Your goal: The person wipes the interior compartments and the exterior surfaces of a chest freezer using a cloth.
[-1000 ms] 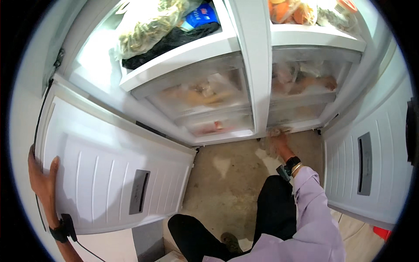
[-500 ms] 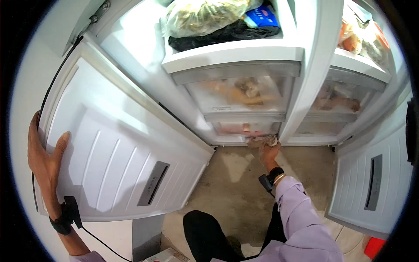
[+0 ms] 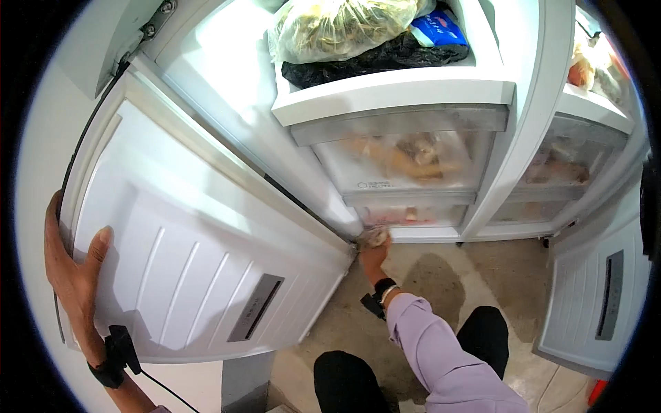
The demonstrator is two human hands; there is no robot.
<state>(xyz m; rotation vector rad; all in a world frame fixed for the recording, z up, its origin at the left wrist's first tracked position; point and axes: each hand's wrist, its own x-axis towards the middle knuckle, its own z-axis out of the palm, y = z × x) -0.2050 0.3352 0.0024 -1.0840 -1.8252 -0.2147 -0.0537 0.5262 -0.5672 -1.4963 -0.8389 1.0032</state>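
My left hand (image 3: 74,279) grips the outer edge of the open left freezer door (image 3: 172,186), thumb on its white inner face and fingers round the rim. Low down, beside that door's hinge corner, my right hand (image 3: 376,257) is closed on a crumpled greyish-brown cloth (image 3: 372,237). The cloth presses against the left end of the cabinet's bottom edge (image 3: 423,235), just under the lowest drawer (image 3: 420,212). Its far side is partly hidden by my fingers.
Above is a frosted drawer (image 3: 406,162). An upper shelf bin (image 3: 392,96) holds a clear bag of food (image 3: 344,31), a black bag (image 3: 372,62) and a blue packet (image 3: 438,29). The right door (image 3: 585,296) stands open. A cable trails from my left wrist.
My right hand has slid the cloth leftward along the bottom edge to the hinge corner. The left hand keeps its hold on the door. The view has shifted, and my knees appear farther right.
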